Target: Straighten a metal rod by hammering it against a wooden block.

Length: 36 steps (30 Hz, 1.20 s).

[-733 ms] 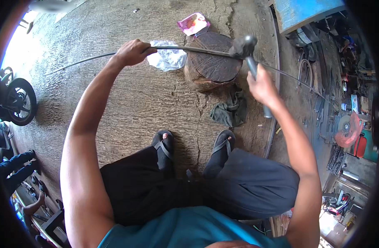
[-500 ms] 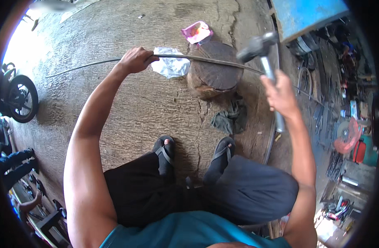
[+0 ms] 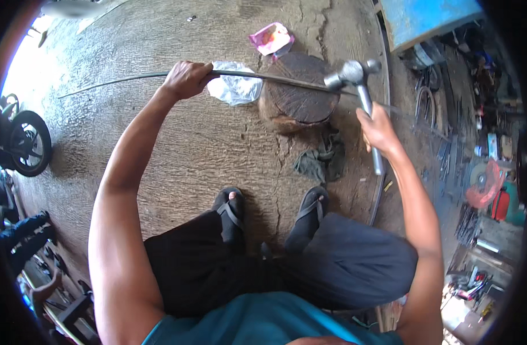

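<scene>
My left hand grips a long thin metal rod that runs from the far left across a round wooden stump and on to the right. My right hand holds a metal hammer by its shaft. The hammer's head sits at the stump's right edge, right at the rod. I sit with both sandalled feet on the concrete floor, just below the stump.
A crumpled white plastic bag lies left of the stump, a pink wrapper behind it, a dark green rag in front. A motorbike wheel stands at the left. Tools and metal parts clutter the right side, with a blue box behind.
The hammer was down by the stump, rose up and to the right, and now its head has come back down onto the rod at the stump's right edge. My left hand keeps its grip.
</scene>
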Available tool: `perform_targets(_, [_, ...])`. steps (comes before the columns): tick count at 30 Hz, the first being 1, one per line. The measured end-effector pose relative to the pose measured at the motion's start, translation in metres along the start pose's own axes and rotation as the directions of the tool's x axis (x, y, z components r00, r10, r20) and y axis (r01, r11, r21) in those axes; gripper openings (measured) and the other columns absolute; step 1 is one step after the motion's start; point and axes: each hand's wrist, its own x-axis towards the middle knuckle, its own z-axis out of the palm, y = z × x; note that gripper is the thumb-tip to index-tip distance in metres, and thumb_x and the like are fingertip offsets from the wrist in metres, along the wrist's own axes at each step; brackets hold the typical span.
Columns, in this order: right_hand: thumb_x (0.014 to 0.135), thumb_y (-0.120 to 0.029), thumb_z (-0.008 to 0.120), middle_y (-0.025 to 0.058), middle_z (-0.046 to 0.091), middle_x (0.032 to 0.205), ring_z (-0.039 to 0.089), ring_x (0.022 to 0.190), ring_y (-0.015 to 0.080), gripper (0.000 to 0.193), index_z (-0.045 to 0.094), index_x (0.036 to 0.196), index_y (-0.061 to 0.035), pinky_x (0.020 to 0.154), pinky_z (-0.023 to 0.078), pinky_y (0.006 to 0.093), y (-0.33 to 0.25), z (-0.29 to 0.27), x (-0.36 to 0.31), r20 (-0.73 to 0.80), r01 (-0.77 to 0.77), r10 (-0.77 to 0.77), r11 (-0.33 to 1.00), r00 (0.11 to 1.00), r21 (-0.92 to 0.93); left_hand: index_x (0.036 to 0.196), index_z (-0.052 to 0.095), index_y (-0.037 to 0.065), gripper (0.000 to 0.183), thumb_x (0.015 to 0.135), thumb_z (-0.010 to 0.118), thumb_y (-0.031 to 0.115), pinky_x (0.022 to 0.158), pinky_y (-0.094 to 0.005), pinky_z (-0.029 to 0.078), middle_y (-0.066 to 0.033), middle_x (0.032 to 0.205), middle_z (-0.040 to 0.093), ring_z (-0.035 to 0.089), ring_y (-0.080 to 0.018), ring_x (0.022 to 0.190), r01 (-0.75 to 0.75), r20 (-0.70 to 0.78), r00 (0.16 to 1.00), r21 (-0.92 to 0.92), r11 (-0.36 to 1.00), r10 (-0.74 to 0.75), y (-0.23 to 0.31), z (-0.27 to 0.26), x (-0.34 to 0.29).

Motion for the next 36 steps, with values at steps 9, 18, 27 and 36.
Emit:
perform_targets(9, [0.097, -0.030, 0.058, -0.0029, 0.047, 0.057, 0.044, 0.039, 0.0056, 0.029, 0.049, 0.082, -0.0073, 0.033, 0.037, 0.0217, -0.069, -0.072, -0.060, -0.355, 0.296, -0.237, 0.947, 0.904, 0.121, 0.085, 0.057, 0.010, 0.024, 0.094, 0.059, 0.032, 0.044, -0.0417, 0.044, -0.0080, 0.059, 0.060, 0.058, -0.0275, 0.048, 0.077, 0.053, 0.996, 0.032, 0.997, -0.078, 0.005, 0.001, -0.005])
perform_targets(18, [0.093, -0.022, 0.055, 0.0180, 0.061, 0.064, 0.064, 0.059, 0.0370, 0.023, 0.052, 0.089, 0.0007, 0.054, 0.049, 0.0461, -0.016, -0.003, -0.011, -0.197, 0.260, -0.392, 0.837, 0.899, -0.481, 0.084, 0.057, 0.008, 0.028, 0.095, 0.058, 0.034, 0.050, -0.0438, 0.045, -0.0083, 0.063, 0.061, 0.059, -0.0298, 0.052, 0.139, 0.124, 0.983, -0.011, 0.990, -0.136, 0.016, -0.013, 0.001])
perform_targets(27, [0.088, -0.015, 0.064, 0.0257, 0.058, 0.065, 0.063, 0.066, 0.0447, 0.024, 0.049, 0.085, 0.0031, 0.054, 0.046, 0.0459, 0.062, 0.013, -0.031, -0.215, 0.310, -0.381, 0.902, 0.899, -0.300, 0.087, 0.059, 0.006, 0.040, 0.097, 0.051, 0.044, 0.062, -0.0501, 0.047, -0.0180, 0.071, 0.063, 0.062, -0.0392, 0.068, 0.312, 0.219, 0.931, -0.063, 0.948, -0.292, 0.018, -0.029, -0.005])
perform_targets(36, [0.089, -0.009, 0.062, 0.0241, 0.058, 0.058, 0.064, 0.057, 0.0416, 0.020, 0.047, 0.091, 0.0043, 0.048, 0.046, 0.0468, 0.030, 0.036, -0.054, -0.001, 0.394, -0.407, 0.885, 0.913, -0.248, 0.088, 0.067, 0.004, 0.046, 0.101, 0.046, 0.043, 0.066, -0.0489, 0.049, -0.0202, 0.073, 0.064, 0.063, -0.0394, 0.071, 0.373, 0.438, 0.846, -0.081, 0.924, -0.303, 0.022, -0.018, 0.016])
